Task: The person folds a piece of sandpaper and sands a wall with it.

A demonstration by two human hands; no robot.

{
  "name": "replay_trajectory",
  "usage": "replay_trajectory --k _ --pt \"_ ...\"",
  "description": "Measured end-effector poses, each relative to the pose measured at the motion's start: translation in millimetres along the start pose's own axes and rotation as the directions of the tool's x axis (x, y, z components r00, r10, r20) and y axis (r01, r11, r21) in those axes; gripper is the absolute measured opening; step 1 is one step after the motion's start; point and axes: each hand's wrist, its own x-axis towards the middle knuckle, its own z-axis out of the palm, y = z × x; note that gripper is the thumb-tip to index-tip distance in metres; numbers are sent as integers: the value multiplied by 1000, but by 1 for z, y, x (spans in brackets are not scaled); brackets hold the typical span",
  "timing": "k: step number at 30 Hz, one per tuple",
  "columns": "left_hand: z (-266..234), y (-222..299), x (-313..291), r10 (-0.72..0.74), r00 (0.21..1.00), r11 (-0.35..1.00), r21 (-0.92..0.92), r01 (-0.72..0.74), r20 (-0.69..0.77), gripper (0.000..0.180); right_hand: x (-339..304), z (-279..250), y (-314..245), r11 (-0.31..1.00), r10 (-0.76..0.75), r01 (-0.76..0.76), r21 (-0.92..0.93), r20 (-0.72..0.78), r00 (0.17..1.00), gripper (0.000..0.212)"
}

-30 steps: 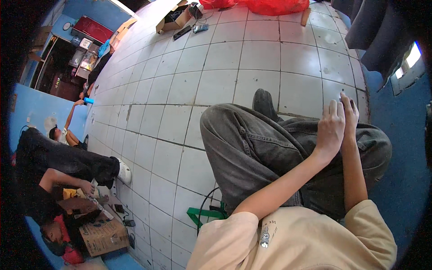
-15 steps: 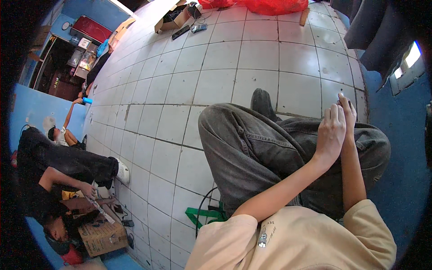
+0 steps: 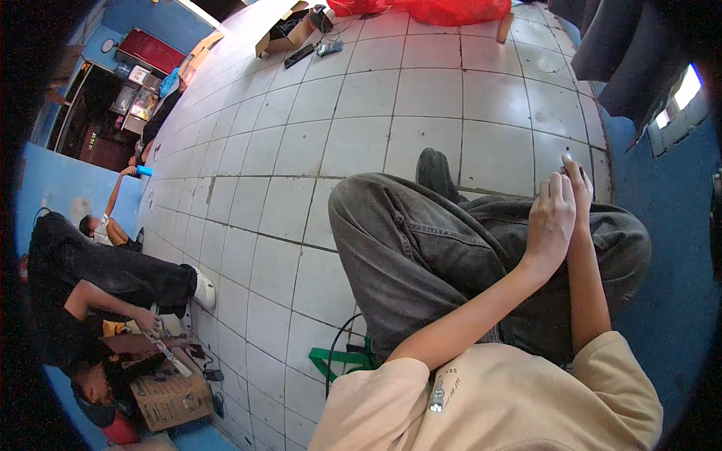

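My left hand (image 3: 551,219) is closed, its fingers curled over in front of my crossed legs in dark grey jeans (image 3: 421,248). Pressed against its far right side is my right hand (image 3: 582,192), partly covered by the left. A finger or thumb of the right hand sticks up at the top, and the rest look bent inward. Whatever the two hands hold between them, if anything, is hidden or too small to name. Both hands are raised above my right knee.
White floor tiles (image 3: 365,90) spread ahead. At left, a person (image 3: 94,331) holds a pale strip beside a cardboard box (image 3: 173,398). A green strap (image 3: 327,362) lies by my left hip. Farther off are a phone (image 3: 298,55) and red plastic (image 3: 451,9). A blue wall (image 3: 662,218) stands right.
The whole view has shifted very slightly. My hands stay together in nearly the same pose. At left, the person's hand with the pale strip has moved a little.
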Motion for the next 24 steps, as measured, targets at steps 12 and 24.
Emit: replay_trajectory --k 12,24 --pt "-6 -2 3 15 1000 999 41 -15 -1 32 2 -3 5 997 -47 48 -53 26 999 16" --pt "-115 97 -42 670 735 17 -987 -159 -107 25 -9 15 -32 905 219 -221 363 47 975 25"
